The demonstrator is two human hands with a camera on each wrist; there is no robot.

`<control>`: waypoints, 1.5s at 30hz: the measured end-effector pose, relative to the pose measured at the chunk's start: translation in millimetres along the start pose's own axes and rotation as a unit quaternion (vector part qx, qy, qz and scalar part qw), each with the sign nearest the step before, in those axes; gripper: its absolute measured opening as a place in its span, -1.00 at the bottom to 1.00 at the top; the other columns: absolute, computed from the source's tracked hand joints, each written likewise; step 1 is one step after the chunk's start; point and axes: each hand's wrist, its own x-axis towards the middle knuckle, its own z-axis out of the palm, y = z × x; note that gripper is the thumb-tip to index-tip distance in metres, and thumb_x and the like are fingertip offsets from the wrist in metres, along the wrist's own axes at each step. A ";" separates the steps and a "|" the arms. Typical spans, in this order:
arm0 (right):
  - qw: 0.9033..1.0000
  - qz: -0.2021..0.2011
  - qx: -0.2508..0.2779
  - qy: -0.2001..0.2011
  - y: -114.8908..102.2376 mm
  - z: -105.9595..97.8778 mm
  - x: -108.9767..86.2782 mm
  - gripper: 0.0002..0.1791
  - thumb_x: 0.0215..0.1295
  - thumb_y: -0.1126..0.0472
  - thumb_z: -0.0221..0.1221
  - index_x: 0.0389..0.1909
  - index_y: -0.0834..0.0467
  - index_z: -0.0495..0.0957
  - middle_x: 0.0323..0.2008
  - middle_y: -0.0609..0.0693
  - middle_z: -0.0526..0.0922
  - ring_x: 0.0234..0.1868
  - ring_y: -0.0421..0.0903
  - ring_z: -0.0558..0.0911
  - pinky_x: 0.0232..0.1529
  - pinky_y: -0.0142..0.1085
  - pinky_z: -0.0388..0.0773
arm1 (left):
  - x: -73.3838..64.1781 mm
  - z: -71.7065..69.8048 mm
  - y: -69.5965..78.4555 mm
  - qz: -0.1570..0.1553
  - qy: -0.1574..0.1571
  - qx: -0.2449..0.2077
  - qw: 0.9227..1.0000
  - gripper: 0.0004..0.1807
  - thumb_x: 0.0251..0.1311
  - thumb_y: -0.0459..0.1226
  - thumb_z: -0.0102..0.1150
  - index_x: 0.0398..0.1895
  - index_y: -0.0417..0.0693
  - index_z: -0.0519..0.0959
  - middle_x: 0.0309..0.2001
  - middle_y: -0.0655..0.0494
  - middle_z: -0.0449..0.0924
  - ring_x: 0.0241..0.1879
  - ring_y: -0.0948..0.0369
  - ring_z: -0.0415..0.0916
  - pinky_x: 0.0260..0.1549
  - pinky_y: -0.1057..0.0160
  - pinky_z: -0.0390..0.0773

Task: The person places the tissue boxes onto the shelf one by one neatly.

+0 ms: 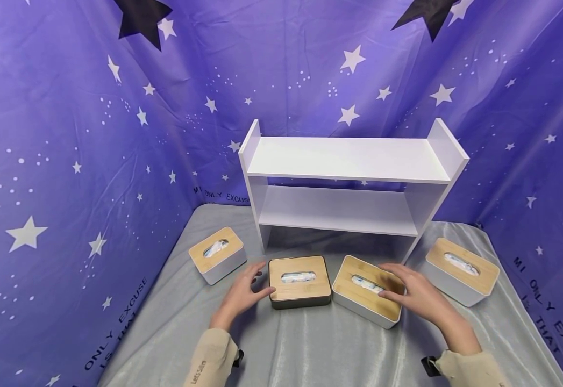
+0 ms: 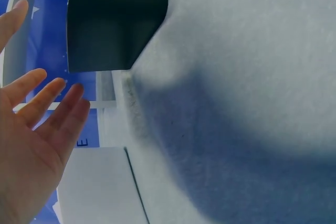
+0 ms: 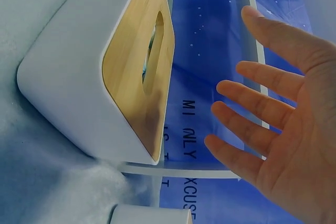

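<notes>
Our left hand (image 1: 240,295), spread, by black box (image 1: 300,290) | right hand (image 1: 419,291), spread, over white box (image 1: 362,296) | we'd best grip walls (image 3: 73,72), not lids (image 3: 134,93).

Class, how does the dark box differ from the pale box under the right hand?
The dark box has blackish sides; the pale box has whitish ones. The dark box lies nearly square to the shelf; the pale box lies at a clear angle. Both have wood-look, slotted tops.
</notes>
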 end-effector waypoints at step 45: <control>0.997 0.011 0.062 0.033 -25.3 49.9 10.5 -0.33 0.15 0.06 0.43 0.27 0.17 0.50 0.21 0.21 0.59 0.18 0.26 0.60 0.11 0.19 0.58 | -9.0 39.0 6.2 -0.070 0.022 -0.085 0.994 0.16 -0.06 0.04 0.54 0.54 -0.17 0.12 0.48 -0.24 0.19 0.36 -0.16 0.36 0.22 -0.16 0.52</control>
